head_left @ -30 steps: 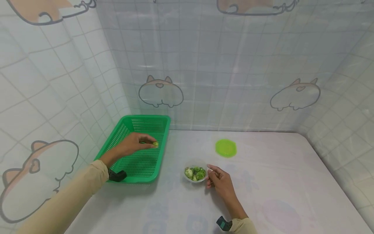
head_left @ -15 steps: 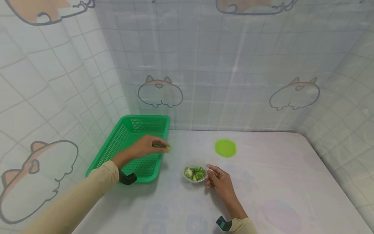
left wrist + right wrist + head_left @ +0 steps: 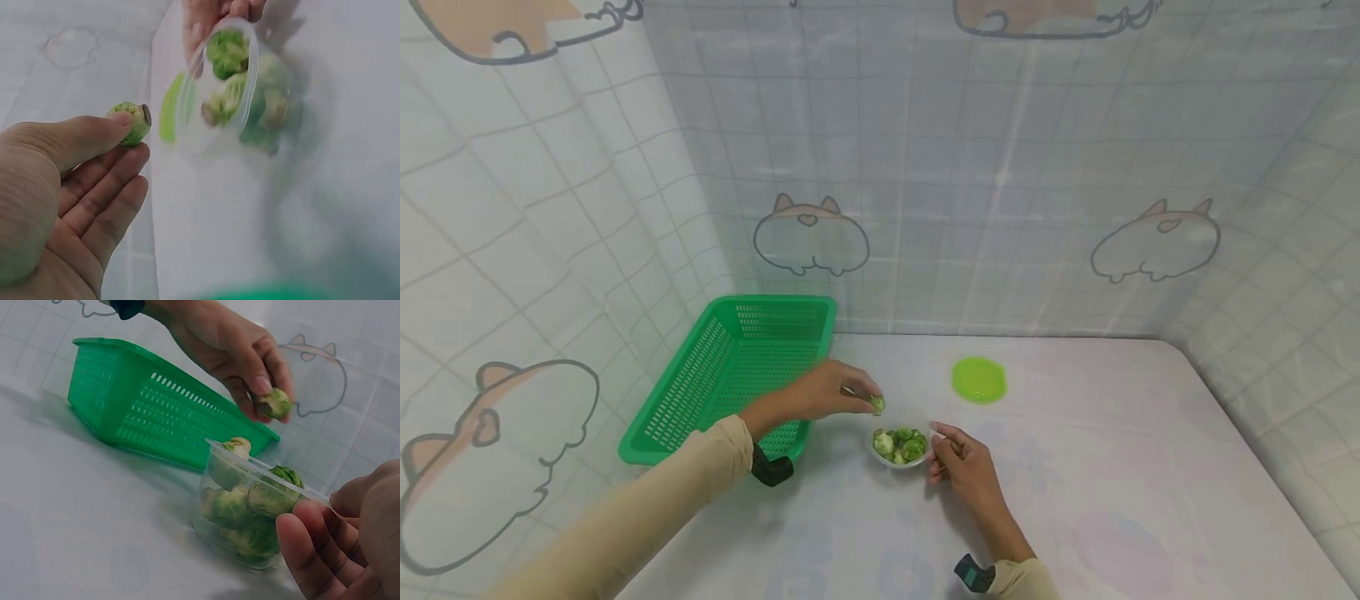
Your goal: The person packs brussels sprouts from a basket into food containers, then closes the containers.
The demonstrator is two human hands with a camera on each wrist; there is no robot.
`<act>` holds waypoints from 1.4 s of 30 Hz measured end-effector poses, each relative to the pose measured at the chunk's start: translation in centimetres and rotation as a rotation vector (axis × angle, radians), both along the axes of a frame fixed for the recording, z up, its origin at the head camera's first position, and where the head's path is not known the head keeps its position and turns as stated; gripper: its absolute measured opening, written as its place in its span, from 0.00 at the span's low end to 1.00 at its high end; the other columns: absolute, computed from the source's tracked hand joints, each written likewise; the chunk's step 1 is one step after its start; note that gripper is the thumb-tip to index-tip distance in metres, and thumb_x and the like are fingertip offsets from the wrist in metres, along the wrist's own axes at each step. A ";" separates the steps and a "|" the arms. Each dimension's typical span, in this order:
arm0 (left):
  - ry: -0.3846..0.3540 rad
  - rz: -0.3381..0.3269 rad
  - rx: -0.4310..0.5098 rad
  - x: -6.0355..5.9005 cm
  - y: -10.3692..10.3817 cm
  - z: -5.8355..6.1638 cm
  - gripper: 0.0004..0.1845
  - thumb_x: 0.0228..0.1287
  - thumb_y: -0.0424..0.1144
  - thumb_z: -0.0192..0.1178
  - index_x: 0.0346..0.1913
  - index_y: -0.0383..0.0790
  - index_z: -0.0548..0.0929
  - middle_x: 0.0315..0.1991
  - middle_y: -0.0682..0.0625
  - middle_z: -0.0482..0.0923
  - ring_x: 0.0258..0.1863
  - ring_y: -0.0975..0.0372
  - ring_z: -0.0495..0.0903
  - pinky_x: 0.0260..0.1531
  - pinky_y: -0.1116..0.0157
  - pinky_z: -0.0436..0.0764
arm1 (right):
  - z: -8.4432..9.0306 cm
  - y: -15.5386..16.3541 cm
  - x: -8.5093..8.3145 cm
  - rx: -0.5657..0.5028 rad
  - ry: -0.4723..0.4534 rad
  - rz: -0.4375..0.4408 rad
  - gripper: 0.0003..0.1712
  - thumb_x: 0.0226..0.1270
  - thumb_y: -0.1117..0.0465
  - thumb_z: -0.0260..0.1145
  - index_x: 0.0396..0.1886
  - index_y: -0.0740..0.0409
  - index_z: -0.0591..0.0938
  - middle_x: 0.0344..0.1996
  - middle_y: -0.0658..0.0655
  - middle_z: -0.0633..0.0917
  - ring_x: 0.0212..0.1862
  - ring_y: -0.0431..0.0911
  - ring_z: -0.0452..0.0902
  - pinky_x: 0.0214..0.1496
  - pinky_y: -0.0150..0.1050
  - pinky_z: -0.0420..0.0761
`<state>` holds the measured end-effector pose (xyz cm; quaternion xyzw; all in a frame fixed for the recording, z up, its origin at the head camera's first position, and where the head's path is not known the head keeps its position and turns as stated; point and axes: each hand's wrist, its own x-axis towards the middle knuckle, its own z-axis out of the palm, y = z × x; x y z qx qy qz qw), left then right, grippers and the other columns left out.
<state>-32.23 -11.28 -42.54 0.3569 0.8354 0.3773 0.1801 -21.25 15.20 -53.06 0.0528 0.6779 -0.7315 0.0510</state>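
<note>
My left hand (image 3: 831, 392) pinches a Brussels sprout (image 3: 132, 124) between thumb and fingertips, its cut stem facing outward. In the head view it hovers just behind and above a small clear plastic tub (image 3: 901, 465). Several Brussels sprouts (image 3: 240, 515) fill that tub, some reaching up to its rim. On the tub's right side, my right hand (image 3: 967, 467) grips the rim with the thumb over the edge and fingers against the outer wall, as the right wrist view shows. The tub rests on the white table.
A green perforated basket (image 3: 722, 304) stands at the left against the wall covering; its visible floor holds nothing. Behind the tub and to its right lies a lime-green lid (image 3: 980, 380). Patterned sheeting (image 3: 925, 167) encloses the table (image 3: 1112, 433) at the back and sides.
My left hand has carried the Brussels sprout rightward from over the green basket to just behind the tub. The right hand and the tub have stayed in place.
</note>
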 end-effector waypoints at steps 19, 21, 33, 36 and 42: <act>0.034 -0.052 -0.081 0.3 5.8 -3.0 0.09 0.64 0.37 0.71 0.47 0.45 0.88 0.42 0.57 0.88 0.40 0.72 0.85 0.46 0.73 0.83 | -0.1 -0.3 -0.3 0.006 0.007 -0.005 0.22 0.76 0.59 0.63 0.66 0.63 0.78 0.33 0.68 0.85 0.25 0.44 0.81 0.30 0.39 0.87; 0.044 -0.053 -0.100 0.3 6.0 -3.2 0.09 0.64 0.36 0.70 0.46 0.45 0.88 0.42 0.58 0.88 0.39 0.72 0.85 0.46 0.73 0.83 | 0.0 -0.3 -0.3 -0.001 0.005 -0.005 0.22 0.76 0.60 0.63 0.65 0.63 0.78 0.33 0.68 0.85 0.25 0.44 0.81 0.29 0.39 0.87; 0.152 -0.027 -0.162 1.1 6.4 -3.3 0.08 0.66 0.39 0.70 0.46 0.45 0.88 0.43 0.57 0.88 0.42 0.70 0.85 0.47 0.69 0.84 | -0.1 -0.3 -0.4 0.002 0.015 -0.006 0.22 0.76 0.60 0.63 0.65 0.63 0.79 0.33 0.69 0.85 0.25 0.45 0.81 0.29 0.38 0.87; 0.179 -0.023 -0.169 1.4 6.4 -3.2 0.08 0.66 0.39 0.69 0.47 0.44 0.88 0.44 0.55 0.88 0.44 0.68 0.86 0.49 0.66 0.84 | -0.1 -0.2 -0.3 -0.001 0.014 -0.006 0.21 0.76 0.60 0.63 0.64 0.63 0.79 0.33 0.69 0.85 0.24 0.45 0.81 0.29 0.38 0.87; 0.189 -0.017 -0.153 1.7 6.3 -2.9 0.08 0.68 0.37 0.68 0.48 0.41 0.88 0.45 0.51 0.88 0.45 0.65 0.86 0.49 0.62 0.85 | -0.1 -0.2 -0.2 -0.003 0.011 -0.012 0.22 0.76 0.61 0.63 0.65 0.64 0.78 0.32 0.67 0.85 0.24 0.44 0.81 0.29 0.39 0.87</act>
